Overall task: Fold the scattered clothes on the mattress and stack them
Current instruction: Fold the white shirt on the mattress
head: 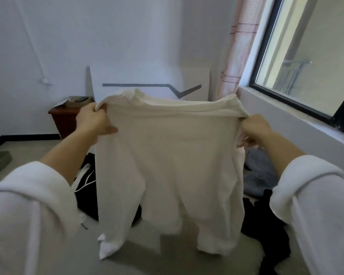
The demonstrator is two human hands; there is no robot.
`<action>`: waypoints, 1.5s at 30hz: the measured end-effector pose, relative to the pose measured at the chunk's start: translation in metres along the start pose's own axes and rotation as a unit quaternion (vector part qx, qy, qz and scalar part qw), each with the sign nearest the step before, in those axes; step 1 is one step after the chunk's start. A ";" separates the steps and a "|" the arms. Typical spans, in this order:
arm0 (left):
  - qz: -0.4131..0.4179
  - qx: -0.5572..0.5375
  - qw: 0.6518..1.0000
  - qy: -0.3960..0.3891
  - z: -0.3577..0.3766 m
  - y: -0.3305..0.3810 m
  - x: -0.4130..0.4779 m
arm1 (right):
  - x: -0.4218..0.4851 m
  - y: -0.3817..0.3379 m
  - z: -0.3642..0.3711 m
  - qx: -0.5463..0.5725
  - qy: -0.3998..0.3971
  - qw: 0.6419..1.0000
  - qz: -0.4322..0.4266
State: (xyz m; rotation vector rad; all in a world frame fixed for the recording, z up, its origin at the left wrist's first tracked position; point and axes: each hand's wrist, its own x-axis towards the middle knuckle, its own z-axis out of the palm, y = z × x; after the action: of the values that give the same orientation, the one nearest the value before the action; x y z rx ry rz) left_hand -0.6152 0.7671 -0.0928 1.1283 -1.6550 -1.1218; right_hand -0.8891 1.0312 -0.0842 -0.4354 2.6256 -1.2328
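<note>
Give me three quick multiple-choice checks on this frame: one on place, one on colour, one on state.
1. Where does the blue-grey garment lie?
A. right of the held top
B. on the nightstand
C. on the windowsill

2. What colour is the held top?
A. black
B. cream white
C. red

3. How is the top held?
A. folded flat
B. bunched in one hand
C. spread between both hands

Key:
A, the blue-grey garment lies behind the right forearm.
B, the top is cream white.
C, the left hand and right hand each pinch a shoulder, and the body hangs open.
</note>
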 end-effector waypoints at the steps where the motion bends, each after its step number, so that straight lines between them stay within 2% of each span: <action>1: 0.007 -0.037 0.999 0.033 0.007 0.004 0.000 | 0.006 -0.004 -0.004 0.111 -0.027 0.993 0.000; 3: 0.054 -0.060 0.991 0.104 0.018 0.013 -0.005 | 0.015 -0.007 -0.010 0.233 0.001 0.970 -0.073; 6: 0.149 -0.038 0.972 0.177 0.023 0.016 -0.030 | 0.011 0.015 -0.015 0.202 0.102 0.952 -0.207; 8: 0.190 -0.013 0.965 0.183 0.017 0.003 -0.056 | 0.003 0.046 -0.013 0.157 0.136 0.942 -0.263; 11: 0.179 0.026 0.976 0.119 0.007 -0.048 -0.097 | -0.005 0.105 -0.002 0.056 0.128 0.938 -0.317; 14: 0.136 0.092 0.985 0.055 0.002 -0.107 -0.140 | -0.015 0.163 0.022 -0.013 0.063 0.950 -0.304; 17: 0.061 0.143 0.988 -0.024 0.003 -0.173 -0.171 | -0.036 0.213 0.048 -0.055 -0.026 0.968 -0.245; 20: -0.030 0.198 0.974 -0.107 0.002 -0.236 -0.199 | -0.052 0.265 0.076 -0.122 -0.097 0.973 -0.167; 23: -0.113 0.239 0.943 -0.201 0.001 -0.283 -0.226 | -0.067 0.316 0.100 -0.194 -0.176 0.958 -0.116; 26: -0.193 0.258 0.906 -0.274 0.003 -0.321 -0.252 | -0.086 0.359 0.117 -0.282 -0.247 0.923 -0.085; 32: -0.255 0.340 0.820 -0.384 0.002 -0.383 -0.294 | -0.118 0.432 0.140 -0.458 -0.312 0.830 -0.069; 36: -0.269 0.428 0.754 -0.420 -0.001 -0.428 -0.313 | -0.153 0.457 0.150 -0.529 -0.329 0.770 -0.142; 38: -0.289 0.441 0.733 -0.429 0.003 -0.449 -0.324 | -0.167 0.467 0.162 -0.561 -0.357 0.737 -0.121; 40: -0.285 0.463 0.713 -0.443 0.010 -0.459 -0.333 | -0.177 0.472 0.177 -0.559 -0.375 0.735 -0.083; 42: -0.269 0.468 0.729 -0.421 0.024 -0.463 -0.340 | -0.187 0.475 0.193 -0.513 -0.381 0.768 -0.050; 45: -0.199 0.429 0.792 -0.387 0.055 -0.466 -0.352 | -0.200 0.483 0.221 -0.442 -0.367 0.817 -0.053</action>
State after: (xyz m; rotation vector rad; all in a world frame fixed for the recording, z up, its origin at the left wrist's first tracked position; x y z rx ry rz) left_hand -0.4706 1.0217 -0.6017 1.7847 -2.8479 -1.1882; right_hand -0.7190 1.2364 -0.5852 -0.9620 2.2717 0.2652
